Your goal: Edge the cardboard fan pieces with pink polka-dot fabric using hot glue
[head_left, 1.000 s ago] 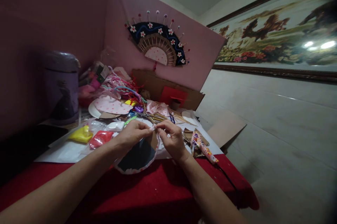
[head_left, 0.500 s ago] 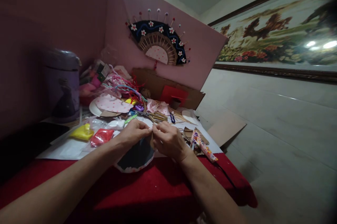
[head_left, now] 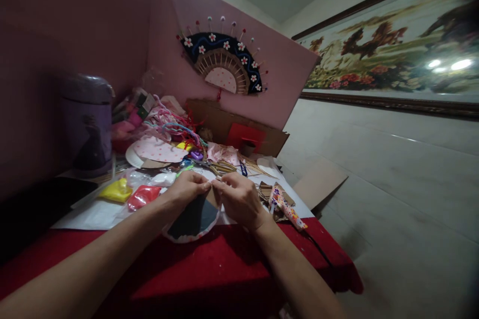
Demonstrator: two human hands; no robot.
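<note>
Between my hands is a rounded cardboard piece (head_left: pixel 194 216), dark on the side facing me, with a brown patch near the top and a pale fabric edge folded round its rim. My left hand (head_left: pixel 190 188) pinches its top edge with thumb and fingers. Close beside it, my right hand (head_left: pixel 239 196) is closed at the upper right of the same edge, fingertips almost meeting the left ones. The exact spot under the fingertips is hidden. Scissors (head_left: pixel 209 163) lie just beyond my hands.
A flower-patterned glue gun (head_left: pixel 286 207) with a black cord lies on cardboard scraps at the right. Yellow (head_left: pixel 116 190) and red clay packets (head_left: pixel 144 197) sit at the left, before a purple canister (head_left: pixel 88 124). A decorated fan (head_left: pixel 224 62) hangs on the pink panel behind.
My fingers have shifted slightly along the top edge, and more of the brown patch shows. The whole view has moved a little; both hands still grip the piece.
</note>
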